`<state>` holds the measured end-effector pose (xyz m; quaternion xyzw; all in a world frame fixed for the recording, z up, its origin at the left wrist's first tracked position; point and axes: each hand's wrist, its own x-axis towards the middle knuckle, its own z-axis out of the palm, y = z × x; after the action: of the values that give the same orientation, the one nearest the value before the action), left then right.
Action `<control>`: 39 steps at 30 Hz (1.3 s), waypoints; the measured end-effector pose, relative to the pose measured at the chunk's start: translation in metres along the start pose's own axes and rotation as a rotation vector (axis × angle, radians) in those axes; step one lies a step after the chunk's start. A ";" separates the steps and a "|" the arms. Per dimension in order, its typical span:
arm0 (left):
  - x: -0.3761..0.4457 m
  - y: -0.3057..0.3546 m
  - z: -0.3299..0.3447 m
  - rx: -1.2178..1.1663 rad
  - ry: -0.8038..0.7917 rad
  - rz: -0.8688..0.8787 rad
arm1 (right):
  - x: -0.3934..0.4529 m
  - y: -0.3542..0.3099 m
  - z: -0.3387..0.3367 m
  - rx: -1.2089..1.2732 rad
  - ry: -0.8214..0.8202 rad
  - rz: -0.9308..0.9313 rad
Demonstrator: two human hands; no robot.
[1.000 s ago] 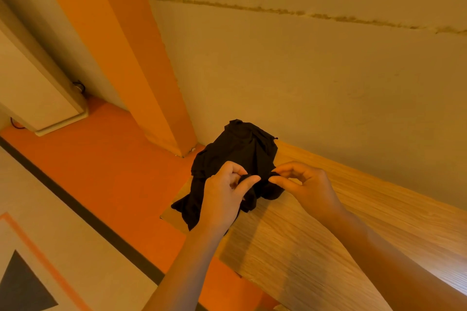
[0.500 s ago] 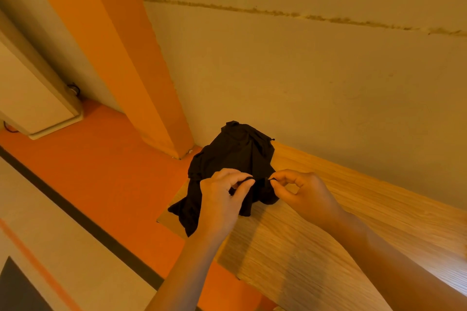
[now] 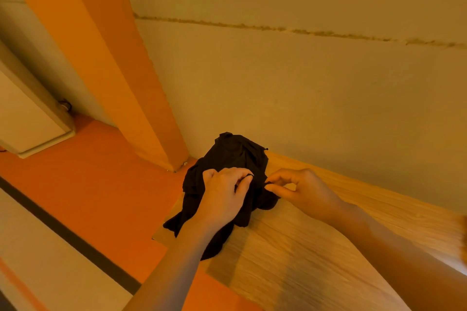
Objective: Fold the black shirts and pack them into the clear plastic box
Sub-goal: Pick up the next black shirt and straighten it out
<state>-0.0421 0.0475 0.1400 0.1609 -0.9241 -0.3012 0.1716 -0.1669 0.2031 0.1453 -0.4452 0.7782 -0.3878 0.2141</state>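
A crumpled black shirt (image 3: 232, 159) lies in a heap on the far left corner of the wooden table (image 3: 316, 247), one part hanging over the table's left edge. My left hand (image 3: 222, 197) rests on top of the heap with its fingers curled into the cloth. My right hand (image 3: 300, 189) pinches an edge of the same shirt between thumb and fingertips at the heap's right side. The two hands are close together. No clear plastic box is in view.
The table stands against a beige wall (image 3: 303, 83). An orange pillar (image 3: 113, 58) rises just left of the table corner. Orange floor (image 3: 88, 184) with a dark stripe lies to the left, and a white cabinet (image 3: 27, 121) stands at the far left.
Both hands stayed on the shirt. The fingers of both hands closed further onto the cloth. The camera shifted slightly, and the heap kept its shape.
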 end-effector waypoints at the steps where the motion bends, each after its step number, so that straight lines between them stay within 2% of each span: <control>1: 0.009 0.003 0.000 0.021 -0.032 0.019 | 0.003 -0.001 -0.005 0.013 0.011 -0.006; 6: 0.063 0.033 -0.001 0.054 -0.148 0.127 | 0.021 -0.009 -0.044 -0.010 0.107 -0.052; 15: 0.206 0.145 -0.030 0.088 -0.071 0.288 | 0.047 -0.034 -0.196 -0.112 0.415 -0.011; 23: 0.298 0.227 -0.054 -0.149 -0.020 0.318 | 0.032 -0.050 -0.323 -0.072 0.634 0.090; 28: 0.331 0.212 -0.072 -0.154 0.125 0.251 | -0.015 -0.029 -0.394 -0.064 0.882 0.186; 32: 0.349 0.186 -0.076 -0.156 0.204 0.166 | -0.055 -0.002 -0.433 -0.128 1.017 0.275; 35: 0.354 0.172 -0.077 -0.176 0.215 0.132 | -0.080 0.013 -0.447 -0.194 1.052 0.336; 39: 0.352 0.171 -0.071 -0.153 0.185 0.180 | -0.100 0.020 -0.445 -0.292 1.031 0.411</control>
<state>-0.3592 0.0017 0.3759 0.0908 -0.8893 -0.3381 0.2942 -0.4282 0.4792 0.3984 -0.0630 0.8980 -0.3937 -0.1860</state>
